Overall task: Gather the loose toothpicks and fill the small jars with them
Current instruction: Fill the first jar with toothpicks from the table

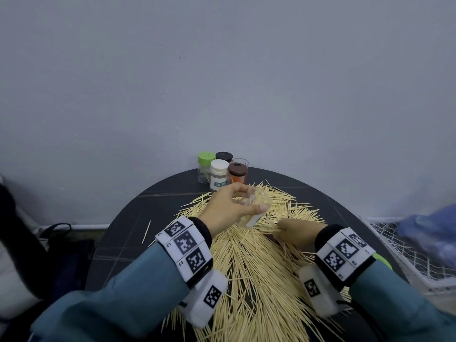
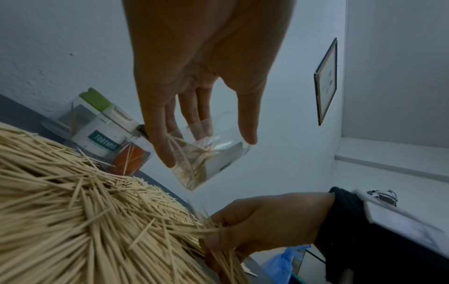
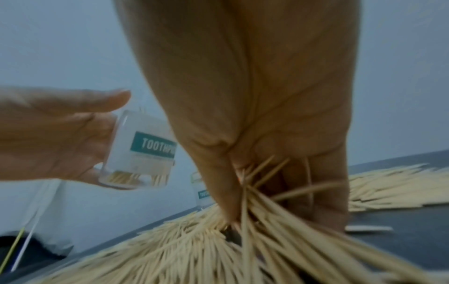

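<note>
Pale wooden toothpicks [image 1: 251,262] heaped across the dark round table [image 1: 118,233]. Right hand [image 1: 296,230] pinches a bunch from the heap. Left hand [image 1: 229,208] grips a clear lidless jar [image 2: 209,153], part-filled, tilted just above, likely to receive them. Capped jars [image 1: 219,174] stand behind.

Dark round table [image 1: 118,233], grey wall [image 1: 222,70], framed picture [image 2: 326,80], blue bag [image 1: 429,225]

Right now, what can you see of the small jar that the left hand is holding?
The jar is small, clear, probably plastic, with no lid on and a white label bearing a teal "TOOTHPI..." band. The left hand grips it between thumb and fingers, tilted above the toothpick pile. Some toothpicks already lie inside; it is far from full.
</note>
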Demonstrator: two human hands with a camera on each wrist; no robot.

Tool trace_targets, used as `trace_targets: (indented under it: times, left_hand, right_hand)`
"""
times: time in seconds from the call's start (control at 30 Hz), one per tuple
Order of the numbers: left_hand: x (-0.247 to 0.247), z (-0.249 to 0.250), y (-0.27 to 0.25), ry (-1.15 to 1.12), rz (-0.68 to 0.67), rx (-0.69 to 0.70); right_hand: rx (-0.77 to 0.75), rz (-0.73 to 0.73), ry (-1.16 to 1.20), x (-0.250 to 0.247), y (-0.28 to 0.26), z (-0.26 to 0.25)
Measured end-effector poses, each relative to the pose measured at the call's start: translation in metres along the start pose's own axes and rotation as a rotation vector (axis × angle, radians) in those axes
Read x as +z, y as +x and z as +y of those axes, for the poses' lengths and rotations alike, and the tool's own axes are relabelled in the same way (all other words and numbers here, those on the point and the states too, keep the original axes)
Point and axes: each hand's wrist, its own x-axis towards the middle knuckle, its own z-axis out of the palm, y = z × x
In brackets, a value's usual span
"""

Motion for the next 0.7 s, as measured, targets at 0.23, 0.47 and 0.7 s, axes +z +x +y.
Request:
trace_targets:
  times: [0.23,0.47,0.7]
  left_hand:
    - [0.001,-0.005,0.003,0.01,0.002,-0.01]
    - [0.001,-0.008,0.003,0.022,-0.015,-0.015]
    - [0.002,-0.008,0.003,0.025,-0.012,-0.013]
  right_hand:
    - [-0.066,-0.039,0.549,-0.002,0.004,0.017]
    - [-0.122,-0.068,0.739,0.001,0.009,0.022]
    - [-0.205,-0.008,1.146,0.002,0.016,0.026]
